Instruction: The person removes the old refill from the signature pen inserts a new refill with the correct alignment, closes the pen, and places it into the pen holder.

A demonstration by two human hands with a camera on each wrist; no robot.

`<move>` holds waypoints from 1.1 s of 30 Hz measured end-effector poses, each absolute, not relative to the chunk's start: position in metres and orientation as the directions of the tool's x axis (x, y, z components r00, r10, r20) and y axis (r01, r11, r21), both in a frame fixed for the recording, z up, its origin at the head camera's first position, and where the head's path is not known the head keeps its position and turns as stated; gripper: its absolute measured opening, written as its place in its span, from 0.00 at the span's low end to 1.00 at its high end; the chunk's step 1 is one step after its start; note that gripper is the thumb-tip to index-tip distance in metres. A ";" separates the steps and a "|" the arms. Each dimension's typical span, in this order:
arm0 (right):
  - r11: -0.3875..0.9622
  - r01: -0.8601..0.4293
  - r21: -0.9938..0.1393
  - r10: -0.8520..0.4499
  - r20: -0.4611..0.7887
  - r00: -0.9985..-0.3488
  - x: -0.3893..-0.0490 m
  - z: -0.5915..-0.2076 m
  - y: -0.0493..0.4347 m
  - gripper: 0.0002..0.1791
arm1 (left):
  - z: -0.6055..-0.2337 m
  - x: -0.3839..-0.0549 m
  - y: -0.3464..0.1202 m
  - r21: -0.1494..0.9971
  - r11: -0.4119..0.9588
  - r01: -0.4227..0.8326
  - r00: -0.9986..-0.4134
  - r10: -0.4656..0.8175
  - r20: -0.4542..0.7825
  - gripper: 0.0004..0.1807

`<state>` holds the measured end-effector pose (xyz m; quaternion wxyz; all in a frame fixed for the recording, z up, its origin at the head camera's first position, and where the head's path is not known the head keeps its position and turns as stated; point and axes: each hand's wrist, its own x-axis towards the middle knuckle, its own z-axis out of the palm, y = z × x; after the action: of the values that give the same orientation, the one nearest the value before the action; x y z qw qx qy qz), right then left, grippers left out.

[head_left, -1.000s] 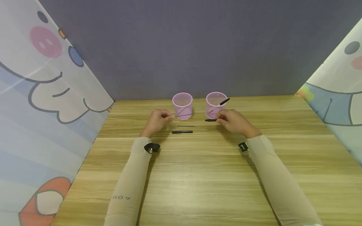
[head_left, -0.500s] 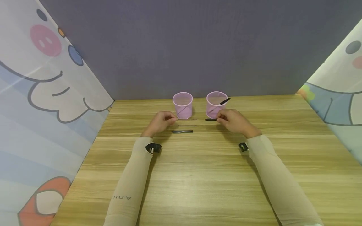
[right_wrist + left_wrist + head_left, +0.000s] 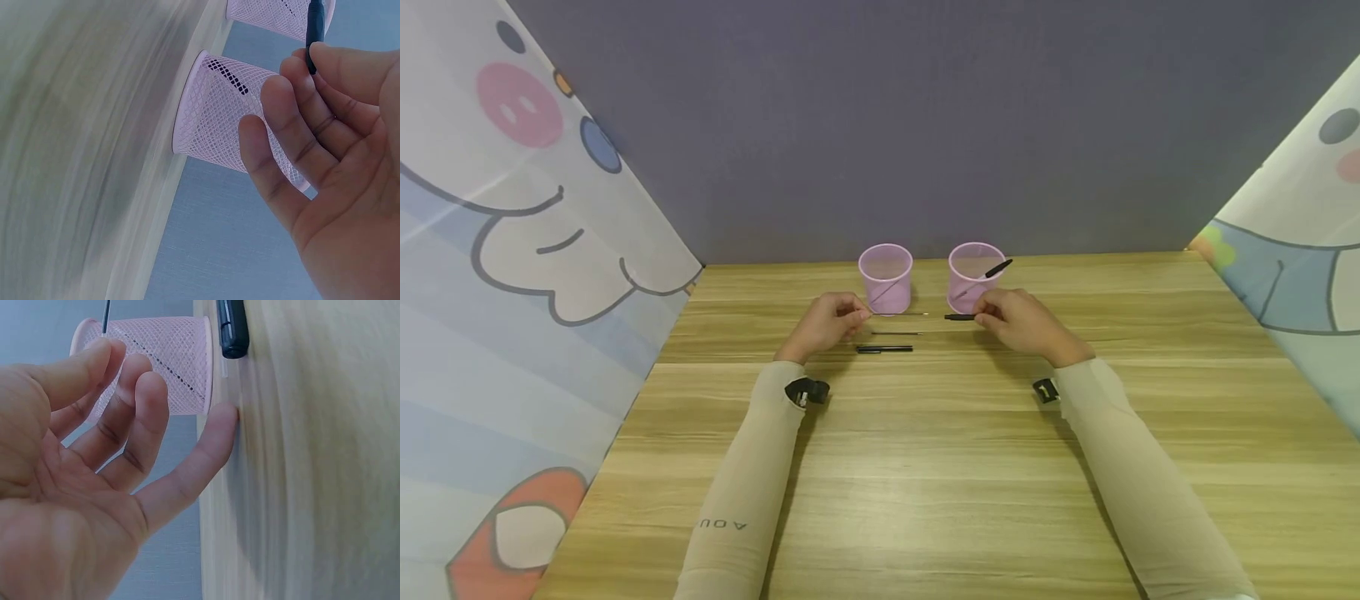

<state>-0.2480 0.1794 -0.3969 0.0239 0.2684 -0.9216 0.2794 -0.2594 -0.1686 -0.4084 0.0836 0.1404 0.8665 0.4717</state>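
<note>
My left hand (image 3: 827, 325) pinches one end of a thin pen refill (image 3: 901, 314) between thumb and forefinger. The refill lies level in the head view, its free tip pointing at the right hand. My right hand (image 3: 1018, 321) pinches a short black pen barrel (image 3: 315, 28) with thumb and forefinger, its open-looking end turned left. A small gap separates refill tip and barrel end. Below the left hand, a second refill (image 3: 897, 333) and a black pen piece with a clip (image 3: 884, 349) rest on the table.
Two pink mesh cups stand at the back of the wooden table (image 3: 887, 467). Inside the left cup (image 3: 885, 249) leans a thin dark rod; from the right cup (image 3: 976, 247) a black-ended pen (image 3: 998, 268) sticks out. A grey panel (image 3: 880, 125) rises behind.
My left hand has shifted right and slightly nearer, and the refill in it has levelled out, its tip now close to the barrel. The right hand has stayed nearly still with the barrel.
</note>
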 end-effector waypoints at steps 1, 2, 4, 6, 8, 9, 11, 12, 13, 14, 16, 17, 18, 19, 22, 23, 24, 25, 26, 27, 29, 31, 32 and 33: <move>0.702 -0.506 -0.501 -0.479 0.194 -0.856 -0.248 -0.397 0.179 0.03 | -0.408 -0.259 -0.168 0.841 0.515 0.165 -0.947 0.322 -0.012 0.13; 0.702 -0.506 -0.501 -0.478 0.195 -0.857 -0.248 -0.397 0.179 0.03 | -0.408 -0.259 -0.168 0.840 0.516 0.166 -0.947 0.322 -0.011 0.13; 0.702 -0.507 -0.500 -0.478 0.197 -0.856 -0.248 -0.397 0.179 0.03 | -0.407 -0.259 -0.168 0.842 0.514 0.165 -0.947 0.322 -0.012 0.13; 0.701 -0.508 -0.500 -0.478 0.199 -0.856 -0.247 -0.397 0.179 0.03 | -0.406 -0.259 -0.167 0.842 0.513 0.164 -0.946 0.324 -0.013 0.13; 0.700 -0.510 -0.500 -0.478 0.202 -0.855 -0.247 -0.397 0.179 0.03 | -0.405 -0.258 -0.166 0.842 0.515 0.164 -0.945 0.326 -0.015 0.13; 0.699 -0.511 -0.500 -0.478 0.204 -0.854 -0.247 -0.397 0.178 0.03 | -0.404 -0.258 -0.166 0.842 0.515 0.164 -0.945 0.326 -0.015 0.13; 0.697 -0.511 -0.502 -0.477 0.207 -0.854 -0.247 -0.397 0.178 0.03 | -0.403 -0.258 -0.165 0.836 0.522 0.168 -0.946 0.325 -0.013 0.12; 0.696 -0.512 -0.503 -0.477 0.210 -0.854 -0.247 -0.396 0.178 0.03 | -0.403 -0.258 -0.165 0.834 0.525 0.171 -0.945 0.326 -0.011 0.12; 0.695 -0.513 -0.505 -0.477 0.211 -0.853 -0.247 -0.396 0.178 0.03 | -0.403 -0.258 -0.165 0.829 0.530 0.176 -0.945 0.327 -0.008 0.12; 0.693 -0.513 -0.507 -0.477 0.211 -0.853 -0.247 -0.396 0.178 0.03 | -0.403 -0.258 -0.165 0.826 0.533 0.181 -0.945 0.328 -0.005 0.12; 0.691 -0.512 -0.510 -0.476 0.212 -0.853 -0.247 -0.396 0.177 0.03 | -0.403 -0.258 -0.165 0.821 0.538 0.189 -0.944 0.330 0.001 0.12; 0.690 -0.512 -0.511 -0.476 0.212 -0.854 -0.246 -0.396 0.177 0.03 | -0.403 -0.258 -0.165 0.819 0.540 0.192 -0.944 0.331 0.003 0.12; 0.690 -0.511 -0.512 -0.476 0.211 -0.854 -0.246 -0.395 0.177 0.04 | -0.403 -0.258 -0.164 0.818 0.541 0.195 -0.944 0.331 0.006 0.12; 0.691 -0.510 -0.513 -0.475 0.210 -0.855 -0.246 -0.395 0.177 0.04 | -0.403 -0.258 -0.164 0.816 0.543 0.198 -0.944 0.331 0.009 0.12; 0.692 -0.512 -0.509 -0.475 0.212 -0.854 -0.246 -0.395 0.176 0.04 | -0.403 -0.258 -0.164 0.809 0.551 0.206 -0.944 0.330 0.016 0.12; 0.692 -0.513 -0.509 -0.476 0.213 -0.853 -0.246 -0.395 0.176 0.04 | -0.402 -0.258 -0.163 0.808 0.552 0.208 -0.944 0.330 0.018 0.12; 0.691 -0.513 -0.508 -0.476 0.214 -0.853 -0.246 -0.395 0.176 0.04 | -0.402 -0.257 -0.163 0.806 0.554 0.212 -0.943 0.331 0.020 0.12; 0.691 -0.514 -0.508 -0.477 0.215 -0.852 -0.246 -0.395 0.176 0.04 | -0.402 -0.257 -0.163 0.803 0.556 0.214 -0.943 0.333 0.021 0.12; 0.690 -0.516 -0.508 -0.477 0.216 -0.852 -0.246 -0.395 0.175 0.04 | -0.402 -0.257 -0.162 0.803 0.555 0.216 -0.942 0.335 0.022 0.12; 0.689 -0.516 -0.509 -0.477 0.217 -0.851 -0.246 -0.395 0.175 0.04 | -0.402 -0.256 -0.162 0.803 0.555 0.217 -0.942 0.336 0.023 0.12; 0.688 -0.517 -0.510 -0.477 0.219 -0.851 -0.246 -0.396 0.175 0.04 | -0.401 -0.256 -0.162 0.802 0.555 0.221 -0.941 0.338 0.026 0.12; 0.688 -0.516 -0.510 -0.476 0.219 -0.851 -0.246 -0.396 0.175 0.04 | -0.401 -0.255 -0.162 0.801 0.554 0.228 -0.939 0.342 0.031 0.12; 0.688 -0.516 -0.511 -0.476 0.220 -0.851 -0.246 -0.396 0.175 0.04 | -0.401 -0.255 -0.162 0.803 0.550 0.230 -0.939 0.343 0.033 0.12; 0.688 -0.516 -0.511 -0.476 0.220 -0.852 -0.246 -0.396 0.175 0.04 | -0.401 -0.255 -0.162 0.804 0.548 0.232 -0.938 0.345 0.036 0.12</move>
<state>-0.2461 0.1748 -0.3964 0.0350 0.2701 -0.9179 0.2884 -0.2553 -0.1623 -0.4013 0.0634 0.1646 0.8775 0.4460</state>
